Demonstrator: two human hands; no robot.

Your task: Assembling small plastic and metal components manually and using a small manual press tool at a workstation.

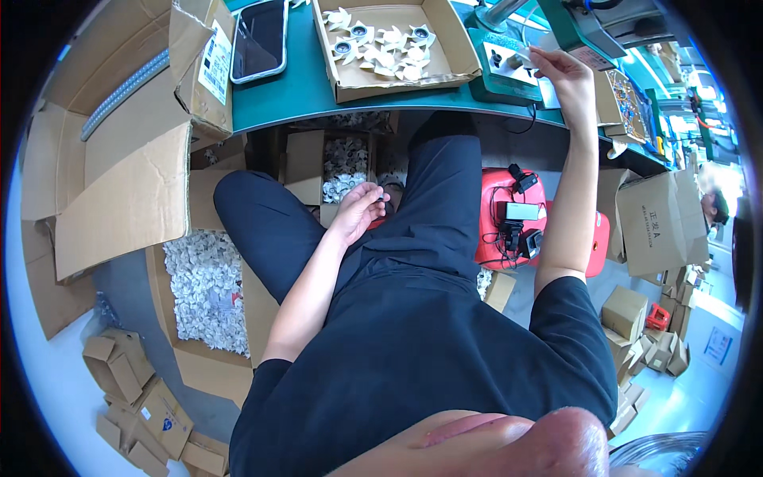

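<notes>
My right hand [566, 70] is raised over the far right of the green bench, its thumb and fingers pinched together. What they pinch is too small to name. Just beside those fingertips is a small fixture [509, 65] with a pale metal top and black knobs, on a green base. My left hand [362, 211] is above my lap, between my knees, with its fingers curled closed. A small dark bit shows at its fingertips, too small to make out. To the left of the fixture, a shallow cardboard tray [373, 89] holds several white fan wheels [383, 60], some with dark round centres.
A phone [260, 41] lies on the bench [294, 107], left of the tray. Large open cartons [119, 199] stand at the left, one full of small white parts [205, 294]. On a red stool [493, 208] at the right lie black adapters and cables [520, 226].
</notes>
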